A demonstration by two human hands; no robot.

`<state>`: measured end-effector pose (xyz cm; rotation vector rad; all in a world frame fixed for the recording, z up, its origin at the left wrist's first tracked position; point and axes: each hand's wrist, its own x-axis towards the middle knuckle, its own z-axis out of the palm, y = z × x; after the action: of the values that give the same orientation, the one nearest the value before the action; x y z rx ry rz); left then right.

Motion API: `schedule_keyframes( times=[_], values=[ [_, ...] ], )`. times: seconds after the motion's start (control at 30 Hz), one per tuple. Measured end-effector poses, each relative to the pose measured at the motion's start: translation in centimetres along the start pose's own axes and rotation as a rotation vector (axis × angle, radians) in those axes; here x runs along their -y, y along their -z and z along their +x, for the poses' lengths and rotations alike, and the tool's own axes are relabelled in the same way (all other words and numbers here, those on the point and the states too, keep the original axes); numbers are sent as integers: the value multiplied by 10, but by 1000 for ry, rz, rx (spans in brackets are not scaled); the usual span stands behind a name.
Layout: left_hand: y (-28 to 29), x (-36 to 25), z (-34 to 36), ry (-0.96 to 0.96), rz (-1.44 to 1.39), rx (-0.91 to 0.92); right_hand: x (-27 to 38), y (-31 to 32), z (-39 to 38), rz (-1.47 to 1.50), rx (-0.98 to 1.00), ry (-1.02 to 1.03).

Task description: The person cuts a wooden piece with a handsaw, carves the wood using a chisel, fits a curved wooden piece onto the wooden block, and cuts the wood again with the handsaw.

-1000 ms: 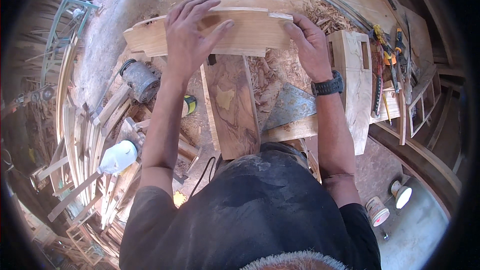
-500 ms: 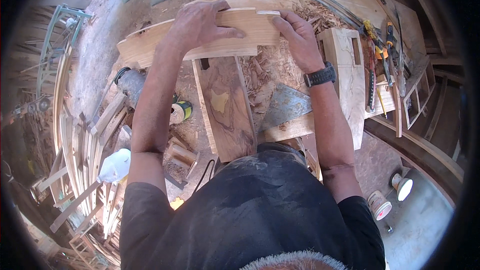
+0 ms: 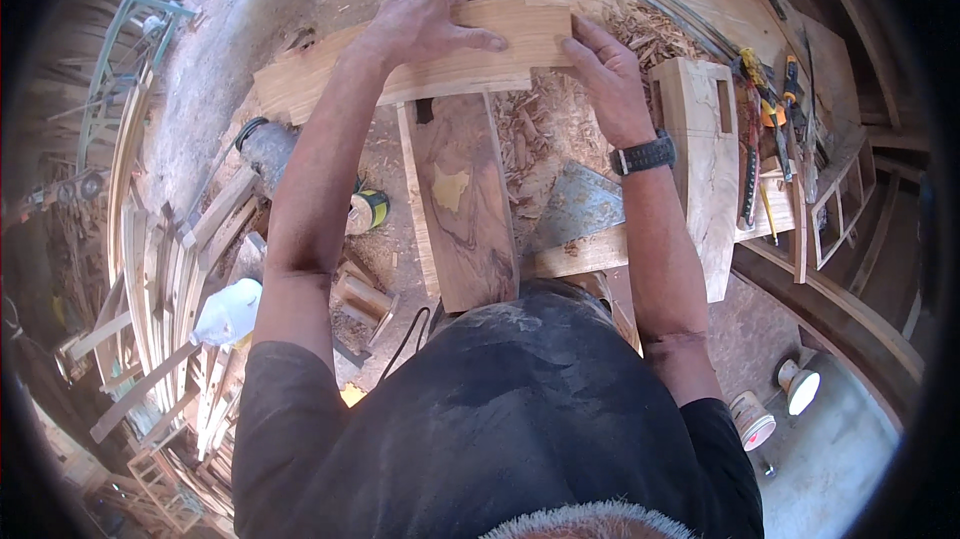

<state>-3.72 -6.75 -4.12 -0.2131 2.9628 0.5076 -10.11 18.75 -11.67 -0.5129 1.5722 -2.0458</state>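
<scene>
A pale, slightly curved wooden board [image 3: 330, 64] lies crosswise in both my hands, its right end cut to a narrower tongue. Across its middle rests my left hand [image 3: 425, 27], thumb on the near face and fingers over the far edge. At the tongue end, my right hand [image 3: 607, 64] pinches the wood between thumb and fingers; a dark watch sits on that wrist. Under the held board stands a thick timber block [image 3: 462, 209] with dark grain, a yellowish patch and a mortise hole [image 3: 424, 111] near its far end. The block's near end reaches my shirt.
Shavings [image 3: 545, 129] cover the bench around a rusty metal plate [image 3: 578, 204]. On the right are a second mortised timber [image 3: 697, 179] and chisels and other hand tools [image 3: 770, 109]. At left stand a can [image 3: 368, 211], a pile of wood strips [image 3: 165, 309] and a white jug [image 3: 228, 312].
The board's near face has tilted more toward me, and it has shifted slightly up and right in view. Both hands keep their hold; the whole view has shifted a little.
</scene>
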Motion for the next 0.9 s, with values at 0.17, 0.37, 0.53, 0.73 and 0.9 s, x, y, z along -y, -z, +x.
schedule_keyframes(
  times=[0.17, 0.37, 0.53, 0.73, 0.9],
  values=[
    [13, -6, -10, -9, 23, 33, -2, -5, -2, 14, -52, 26],
    [31, -8, -16, -126, 24, -54, 5, -12, 11, 25, -54, 127],
    [31, -2, -12, -184, 100, -191, 8, -13, 27, -61, -41, 84],
    [21, -1, -18, -163, 111, -278, 6, -15, 31, -49, -22, 102],
    [12, -3, -33, -228, 60, -401, 6, -14, 26, -92, -30, 145]
  ],
)
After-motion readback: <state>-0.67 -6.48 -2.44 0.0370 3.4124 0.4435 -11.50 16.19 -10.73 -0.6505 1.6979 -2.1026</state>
